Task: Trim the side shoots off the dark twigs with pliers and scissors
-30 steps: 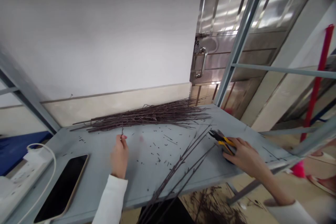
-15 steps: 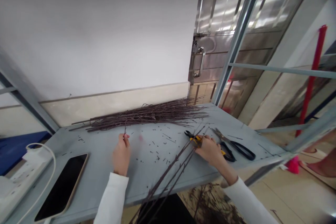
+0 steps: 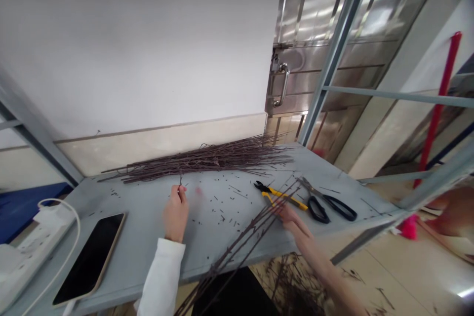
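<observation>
My left hand [image 3: 176,215] is closed in a pinch above the grey tabletop [image 3: 140,247], a thin dark twig tip showing at its fingers. My right hand [image 3: 292,219] has its blurred fingers closed on several long, thin brown twigs [image 3: 242,234], which slant from my lap up over the table's front edge. Just beyond that hand lie diagonal cutters [image 3: 283,195] with yellow handles, partly covered by the twigs. To their right rest black-handled scissors [image 3: 329,202]. A large bundle of dark twigs [image 3: 207,159] lies along the back of the table.
Short twig clippings [image 3: 222,215] are scattered over the tabletop. At the left are a phone [image 3: 91,259] and a white power strip [image 3: 35,252] with a cable. Grey frame posts [image 3: 333,54] rise at the sides. More twig scraps [image 3: 296,276] lie below the table.
My right hand has let go of the cutters, which now lie on the table, and has moved down to the twigs. The twig ends have shifted slightly right. My left hand keeps its pinch.
</observation>
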Available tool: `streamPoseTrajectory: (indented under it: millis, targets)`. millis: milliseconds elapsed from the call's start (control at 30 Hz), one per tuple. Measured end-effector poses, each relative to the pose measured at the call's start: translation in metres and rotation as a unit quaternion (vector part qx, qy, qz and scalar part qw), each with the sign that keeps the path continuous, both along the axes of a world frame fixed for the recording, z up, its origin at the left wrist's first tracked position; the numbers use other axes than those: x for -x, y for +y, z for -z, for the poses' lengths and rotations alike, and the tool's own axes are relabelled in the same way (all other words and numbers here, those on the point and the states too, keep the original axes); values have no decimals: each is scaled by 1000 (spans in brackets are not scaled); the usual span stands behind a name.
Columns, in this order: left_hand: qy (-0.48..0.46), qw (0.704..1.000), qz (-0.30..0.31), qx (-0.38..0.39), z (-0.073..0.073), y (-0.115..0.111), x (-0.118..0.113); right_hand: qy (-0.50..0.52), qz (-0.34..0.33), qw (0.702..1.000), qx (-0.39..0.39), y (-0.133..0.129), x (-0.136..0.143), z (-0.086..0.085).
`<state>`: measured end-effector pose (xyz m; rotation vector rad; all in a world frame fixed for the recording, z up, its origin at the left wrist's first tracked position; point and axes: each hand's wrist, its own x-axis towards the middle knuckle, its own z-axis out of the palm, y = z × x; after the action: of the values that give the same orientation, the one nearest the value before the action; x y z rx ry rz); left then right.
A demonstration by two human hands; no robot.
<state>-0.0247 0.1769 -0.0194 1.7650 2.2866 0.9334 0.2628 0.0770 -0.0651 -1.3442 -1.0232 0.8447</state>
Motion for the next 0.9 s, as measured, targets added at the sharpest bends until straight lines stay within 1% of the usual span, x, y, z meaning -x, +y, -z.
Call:
streamPoseTrajectory:
  millis: [33,100,167,233,300,367,433,500,567,600,667,733,800,900]
  targets:
    - [-10,1000,5,-6,0,1,0,71,-12,997,2,-9,9,0]
    - [-31,999,12,-19,0,2,0,174,-5,985,-17,-20,25,-4]
    - [-52,998,16,-31,0,2,1,254,21,966,-41,-22,37,-10]
    - [-72,996,16,-39,0,2,1,305,53,950,-47,-21,44,-15]
    - [-92,995,15,-44,-1,1,2,323,81,942,-43,-22,48,-16]
    - [-114,992,11,-46,-2,0,3,322,103,941,-27,-29,51,-11]
    - [-140,989,6,-48,-2,-1,4,316,122,941,4,-42,56,-4]
    - [-172,984,4,-52,-3,-2,4,306,126,943,28,-59,66,6]
    - [-212,975,8,-59,-3,-2,5,292,123,948,28,-74,81,17]
    - [-237,970,13,-60,-3,-2,4,286,134,948,22,-80,91,23]
    - [-296,953,32,-57,-3,-2,3,287,142,947,38,-86,110,31]
    - [-368,927,64,-41,-5,-2,1,296,132,944,65,-86,126,35]
    - [-441,891,107,-16,-8,-5,-3,313,112,940,81,-83,138,33]
    - [-531,829,175,23,-16,-13,-12,335,83,935,84,-79,149,24]
